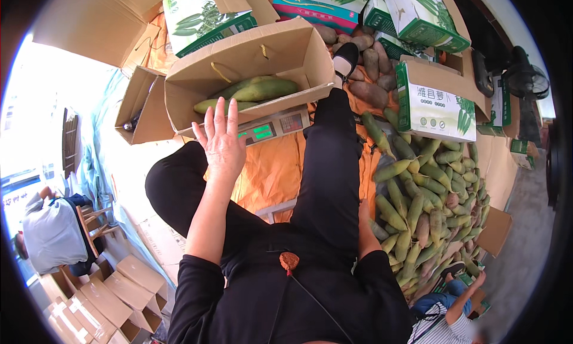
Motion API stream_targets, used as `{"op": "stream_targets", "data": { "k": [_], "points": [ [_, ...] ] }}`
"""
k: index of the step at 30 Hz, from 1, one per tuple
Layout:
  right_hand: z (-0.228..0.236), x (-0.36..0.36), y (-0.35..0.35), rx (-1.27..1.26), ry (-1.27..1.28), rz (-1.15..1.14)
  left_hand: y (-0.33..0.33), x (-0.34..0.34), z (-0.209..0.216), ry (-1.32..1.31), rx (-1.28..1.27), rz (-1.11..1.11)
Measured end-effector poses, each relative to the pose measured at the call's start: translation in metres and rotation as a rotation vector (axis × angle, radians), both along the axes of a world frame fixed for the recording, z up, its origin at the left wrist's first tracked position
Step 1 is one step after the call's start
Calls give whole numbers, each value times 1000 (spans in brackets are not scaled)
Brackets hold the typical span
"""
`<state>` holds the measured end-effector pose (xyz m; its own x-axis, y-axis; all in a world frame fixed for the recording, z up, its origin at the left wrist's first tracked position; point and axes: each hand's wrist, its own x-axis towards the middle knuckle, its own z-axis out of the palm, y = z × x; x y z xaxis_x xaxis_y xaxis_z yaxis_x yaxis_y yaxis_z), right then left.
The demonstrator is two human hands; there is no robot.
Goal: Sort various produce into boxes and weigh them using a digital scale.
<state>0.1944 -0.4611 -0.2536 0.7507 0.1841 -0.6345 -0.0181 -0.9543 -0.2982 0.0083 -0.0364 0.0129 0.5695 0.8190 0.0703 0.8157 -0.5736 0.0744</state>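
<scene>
My left hand (pixel 227 140) is raised with its fingers spread in front of an open cardboard carton (pixel 197 105). Nothing is in it. Inside the carton lie several long green radishes (pixel 267 90). Beneath the carton's near side shows a digital scale (pixel 271 129) with a lit green display. My right hand (pixel 362 211) hangs beside my right thigh, close to the heap of green radishes (pixel 412 210). Its fingers are hidden, so whether it holds anything does not show.
Printed white-and-green cartons (pixel 439 105) stand at the right and back. Brownish-red roots (pixel 369 93) lie by my foot. A fan (pixel 525 81) stands far right. Another person in a striped shirt (pixel 441 320) is at lower right. Plain cartons (pixel 107 299) fill the lower left.
</scene>
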Motion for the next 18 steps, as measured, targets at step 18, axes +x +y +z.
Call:
{"op": "stream_targets", "data": {
  "k": [18],
  "points": [
    [338, 90, 276, 1353, -473, 195, 1, -5, 0, -128, -38, -10]
  ]
}}
